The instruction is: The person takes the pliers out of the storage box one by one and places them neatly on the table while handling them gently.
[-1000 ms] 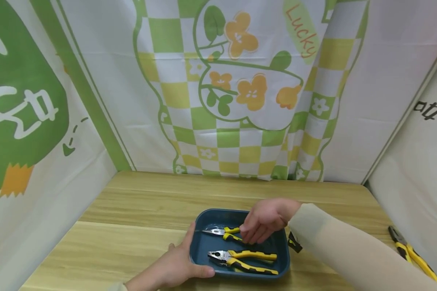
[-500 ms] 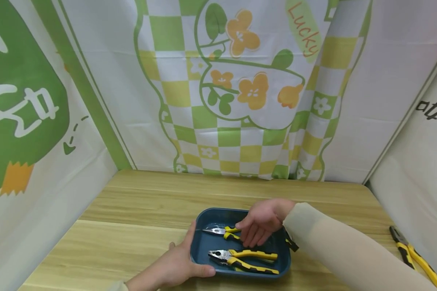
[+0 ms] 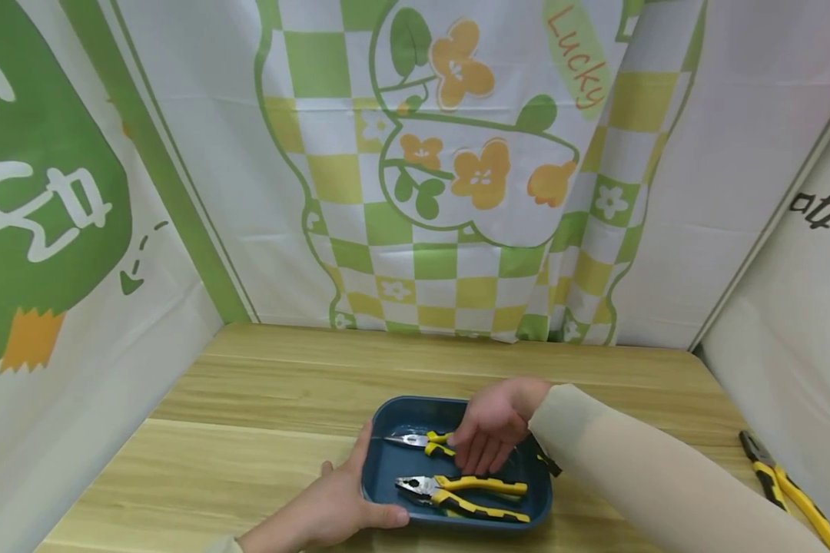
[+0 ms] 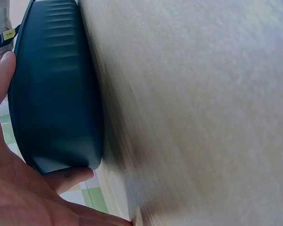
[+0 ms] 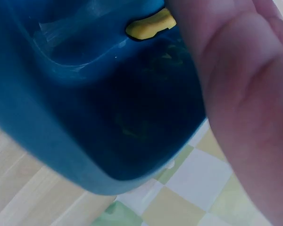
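Note:
A dark blue rectangular tray (image 3: 383, 470) rests on the table, with two yellow-and-black pliers lying inside. My left hand (image 3: 339, 495) grips its left end, thumb over the front rim; in the left wrist view a finger lies against the tray's wall (image 4: 61, 108). Towards the back of the tray are long-nose pliers (image 3: 411, 440), tips pointing left. Over their handles hangs my right hand (image 3: 494, 426), fingers extended downward and hiding part of the grips. Combination pliers (image 3: 420, 485) lie nearer the front. One yellow handle end (image 5: 153, 24) shows in the right wrist view.
Another pair of yellow-and-black pliers (image 3: 762, 461) lies on the wooden table (image 3: 263, 384) at the far right. A green-and-white checked cloth (image 3: 434, 296) hangs behind the table, with printed fabric walls on both sides.
My right hand has shifted slightly left over the tray, and its thumb has moved down towards the long-nose pliers' handle. The left hand and the pliers stay in place.

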